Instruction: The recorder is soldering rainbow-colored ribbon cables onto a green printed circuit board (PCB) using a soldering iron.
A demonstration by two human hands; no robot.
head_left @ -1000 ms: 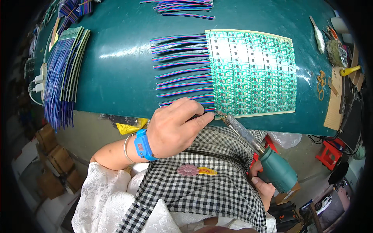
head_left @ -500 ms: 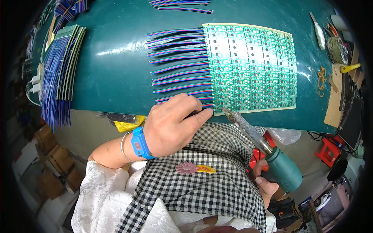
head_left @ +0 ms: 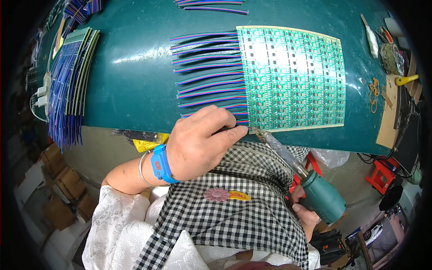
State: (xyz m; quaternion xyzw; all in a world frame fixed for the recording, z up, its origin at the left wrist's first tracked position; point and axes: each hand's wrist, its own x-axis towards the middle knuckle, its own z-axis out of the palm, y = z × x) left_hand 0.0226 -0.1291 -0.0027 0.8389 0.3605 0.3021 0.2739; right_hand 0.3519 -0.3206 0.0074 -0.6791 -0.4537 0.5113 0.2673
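Note:
A large panel of small green circuit boards (head_left: 292,83) lies flat on the green table (head_left: 130,85). Several multicoloured ribbon wires (head_left: 209,77) stick out leftward from its left edge in a row. At the near left corner, my left hand (head_left: 202,141) pinches the end of a ribbon wire against the panel's edge, its fingers hiding much of that wire. My right hand (head_left: 307,217) grips a green-handled soldering gun (head_left: 323,195) below the table edge. The gun's tip reaches up to the panel's near left corner, close beside my left fingertips.
Wired panels (head_left: 67,85) stand stacked at the left, near white plugs (head_left: 41,97). More ribbon wires (head_left: 216,10) lie at the far edge. On the right are rubber bands (head_left: 373,95), a wrapped blade-like tool (head_left: 370,39), cardboard (head_left: 388,117) and a yellow-handled tool (head_left: 406,80).
The soldering gun has shifted slightly left, its tip now closer to my left fingertips. My left hand keeps its pinch, moving only a touch to the right.

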